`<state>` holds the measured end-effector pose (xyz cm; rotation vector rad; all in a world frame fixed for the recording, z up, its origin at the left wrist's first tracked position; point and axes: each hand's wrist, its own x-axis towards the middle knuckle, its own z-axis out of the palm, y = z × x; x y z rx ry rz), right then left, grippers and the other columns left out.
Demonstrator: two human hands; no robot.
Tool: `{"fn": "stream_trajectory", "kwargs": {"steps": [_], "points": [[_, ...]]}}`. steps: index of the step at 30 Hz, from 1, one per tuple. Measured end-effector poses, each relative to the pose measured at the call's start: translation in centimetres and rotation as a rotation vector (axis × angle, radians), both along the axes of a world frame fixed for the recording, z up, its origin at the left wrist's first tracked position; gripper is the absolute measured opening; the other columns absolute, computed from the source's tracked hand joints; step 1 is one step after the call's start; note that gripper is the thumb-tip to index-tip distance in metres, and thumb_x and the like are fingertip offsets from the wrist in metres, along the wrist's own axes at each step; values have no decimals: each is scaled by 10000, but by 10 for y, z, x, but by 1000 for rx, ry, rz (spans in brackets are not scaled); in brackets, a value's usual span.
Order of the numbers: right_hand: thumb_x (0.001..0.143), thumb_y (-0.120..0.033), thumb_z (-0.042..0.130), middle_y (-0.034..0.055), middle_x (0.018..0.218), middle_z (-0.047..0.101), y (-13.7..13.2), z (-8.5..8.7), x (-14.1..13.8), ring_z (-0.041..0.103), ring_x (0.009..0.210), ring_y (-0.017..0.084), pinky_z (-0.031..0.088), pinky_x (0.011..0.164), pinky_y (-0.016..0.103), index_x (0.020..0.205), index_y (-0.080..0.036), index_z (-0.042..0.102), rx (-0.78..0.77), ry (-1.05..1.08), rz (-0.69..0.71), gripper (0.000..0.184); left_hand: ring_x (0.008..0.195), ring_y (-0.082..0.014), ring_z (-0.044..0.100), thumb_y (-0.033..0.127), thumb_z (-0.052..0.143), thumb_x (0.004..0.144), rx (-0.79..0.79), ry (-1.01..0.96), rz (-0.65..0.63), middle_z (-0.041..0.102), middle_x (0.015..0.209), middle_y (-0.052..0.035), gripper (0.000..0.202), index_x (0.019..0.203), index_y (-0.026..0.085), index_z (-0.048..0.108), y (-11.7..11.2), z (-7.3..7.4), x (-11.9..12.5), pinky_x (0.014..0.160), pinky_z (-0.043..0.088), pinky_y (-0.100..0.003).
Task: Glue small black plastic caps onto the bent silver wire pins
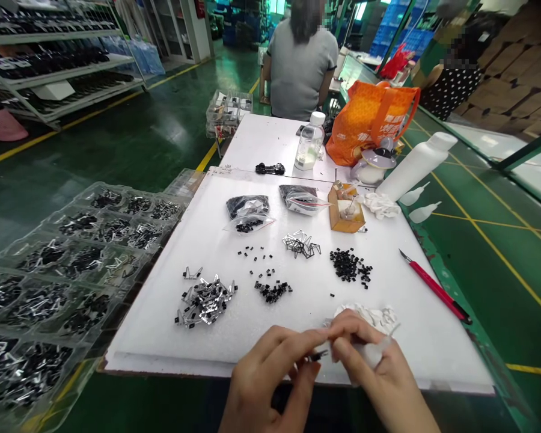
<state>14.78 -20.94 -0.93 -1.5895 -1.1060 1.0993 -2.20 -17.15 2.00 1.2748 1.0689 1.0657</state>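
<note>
My left hand (270, 370) pinches a small black part (316, 356) between thumb and fingers, close to the table's front edge. Against it, my right hand (379, 373) is closed around a translucent dropper bottle (373, 353), whose thin tip points up and right. The thumb and forefinger of that hand also meet near the black part; what lies between them is hidden. Just behind the right hand lies a crumpled white tissue (379, 316). Ahead of the hands are a heap of small black pieces (273, 291), another black heap (348, 264) and a pile of metal clips with black ends (207, 300).
Beyond sit bare wire clips (301, 243), two zip bags (247, 210), a wooden box (346, 210) and a white bottle (417, 165). A red craft knife (437, 288) lies at the right edge. Compartment trays (85, 258) stand left. A person (302, 66) sits ahead.
</note>
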Motion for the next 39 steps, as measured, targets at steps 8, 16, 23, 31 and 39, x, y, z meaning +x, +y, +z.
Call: {"fn": "stream_trajectory", "kwargs": {"steps": [8, 16, 23, 31, 39], "points": [[949, -448, 615, 68, 997, 710, 42, -7, 49, 643, 879, 263, 462, 731, 360, 957, -250, 696, -44, -645, 78, 214, 574, -102, 602, 388, 958, 661, -760, -552, -96, 634, 765, -2, 354, 960, 237, 845, 10, 8, -5, 471, 567, -196], [982, -367, 559, 48, 915, 735, 47, -21, 51, 645, 798, 263, 413, 795, 402, 881, -251, 657, -2, -877, 197, 182, 535, -50, 593, 295, 987, 641, -980, -775, -131, 664, 720, 19, 387, 977, 201, 818, 13, 17, -7, 445, 571, -139], [893, -514, 660, 33, 731, 683, 38, -8, 55, 582, 676, 233, 423, 650, 348, 827, -261, 707, 32, -707, -136, 266, 518, -38, 589, 263, 990, 639, -1033, -828, -110, 668, 688, 32, 418, 997, 163, 798, 13, 17, -6, 444, 552, -119], [800, -522, 791, 56, 835, 751, 21, 0, 35, 556, 573, 160, 437, 528, 299, 1027, -242, 771, 47, -135, -354, 360, 509, -25, 586, 238, 998, 627, -1081, -865, -75, 681, 680, 18, 414, 979, 133, 808, 13, 19, -6, 455, 520, -105], [768, -511, 841, -35, 484, 550, 4, 4, 0, 511, 535, 130, 536, 692, 316, 958, -279, 771, -49, 553, -373, 308, 614, -83, 587, 292, 955, 682, -859, -640, 73, 635, 763, 5, 414, 1040, 181, 780, 12, 6, -2, 514, 501, -148]]}}
